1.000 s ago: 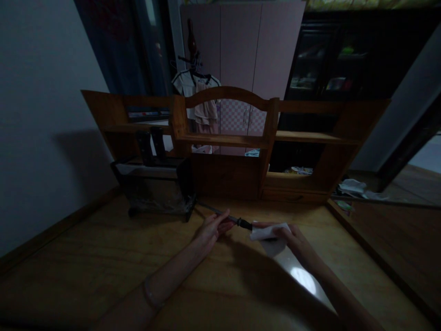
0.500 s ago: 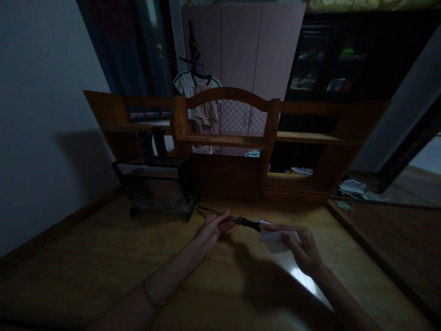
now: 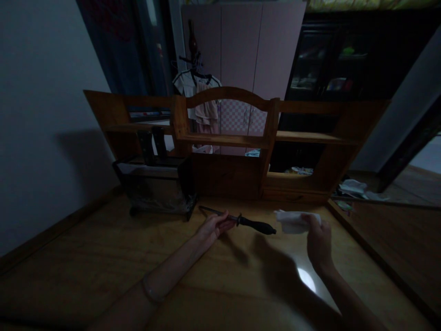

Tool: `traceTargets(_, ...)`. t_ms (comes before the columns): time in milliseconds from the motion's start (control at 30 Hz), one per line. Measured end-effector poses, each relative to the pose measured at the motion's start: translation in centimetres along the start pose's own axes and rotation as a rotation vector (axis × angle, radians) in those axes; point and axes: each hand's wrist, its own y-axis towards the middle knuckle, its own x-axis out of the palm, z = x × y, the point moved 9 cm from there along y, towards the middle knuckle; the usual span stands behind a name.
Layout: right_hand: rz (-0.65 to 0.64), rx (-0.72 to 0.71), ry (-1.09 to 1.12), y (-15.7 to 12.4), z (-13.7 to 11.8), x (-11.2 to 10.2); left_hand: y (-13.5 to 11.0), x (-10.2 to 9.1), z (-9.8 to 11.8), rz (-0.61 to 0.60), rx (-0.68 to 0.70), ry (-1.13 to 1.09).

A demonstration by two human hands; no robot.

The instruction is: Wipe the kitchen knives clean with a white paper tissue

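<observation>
My left hand is closed around the thin metal rod of a sharpening steel, just ahead of its guard. The steel's black handle points right and its tip reaches left toward the knife block. A crumpled white tissue is pinched in my right hand, to the right of the handle end and apart from it. At the left stands a dark knife block with two black knife handles sticking up from it.
Behind my hands a wooden shelf unit stands along the back of the wooden tabletop. A white wall closes off the left side. Light-coloured papers or bags lie beyond the right edge.
My right hand has moved right with the tissue, off the black handle, which now shows whole. My left hand and the sharpening steel have hardly moved.
</observation>
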Motion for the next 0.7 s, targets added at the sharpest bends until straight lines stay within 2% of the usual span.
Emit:
traceTargets(100, -0.129, 0.148, 0.15, 0.3, 2.2, 1.9, -0.1, 0.2, -0.2, -0.018, -0.018, -0.001)
traceTargets(233, -0.437, 0.545, 0.467, -2.2, 5.9, 7.6, -0.2, 0.7, -0.2, -0.038, -0.018, 0.027)
traceTargets(300, -0.6, 0.644, 0.487, -4.0, 6.2, 9.8, -0.4, 1.1, -0.1, -0.067, -0.02, 0.051)
traceTargets(400, -0.764, 0.723, 0.51, -5.9, 5.4, 11.1, -0.5, 1.7, -0.1, -0.112, -0.009, 0.071)
traceTargets(533, -0.754, 0.78, 0.567, -6.2, 4.8, 10.5, -0.4, 1.3, -0.1, -0.072, 0.011, 0.048)
traceTargets(700, -0.724, 0.841, 0.577, -6.0, 5.8, 10.1, -0.4, 0.9, -0.2, -0.028, 0.025, 0.009)
